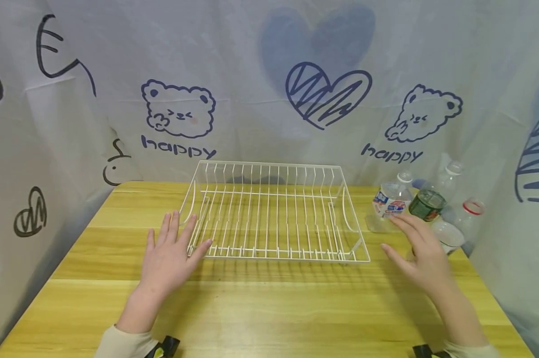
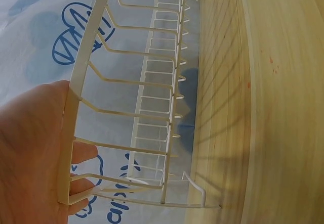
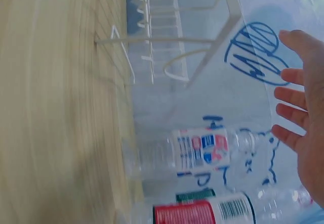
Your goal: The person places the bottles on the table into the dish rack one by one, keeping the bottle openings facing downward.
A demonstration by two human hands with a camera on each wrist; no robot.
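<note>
A white wire dish rack [image 1: 278, 259] stands in the middle of the wooden table, its rim [image 2: 81, 72] close up in the left wrist view. My left hand [image 1: 168, 261] is at the rack's front left corner, fingers spread and straight; whether it touches the rim cannot be told. On the right, my right hand [image 1: 425, 256] hovers beside the bottles with loosely bent fingers and nothing held. Behind it stands a clear plastic bottle [image 1: 389, 200] with a blue, white and red label. A green-labelled bottle [image 1: 427, 204] and a bottle with a red neck ring [image 1: 472, 208] are beside it.
The wooden table [image 1: 260, 308] runs up to a pale curtain [image 1: 251, 114] with drawn bears and hearts. In the right wrist view, a bottle with a red and white label [image 3: 185, 214] stands near the blue-labelled one. The bottles crowd the table's right edge.
</note>
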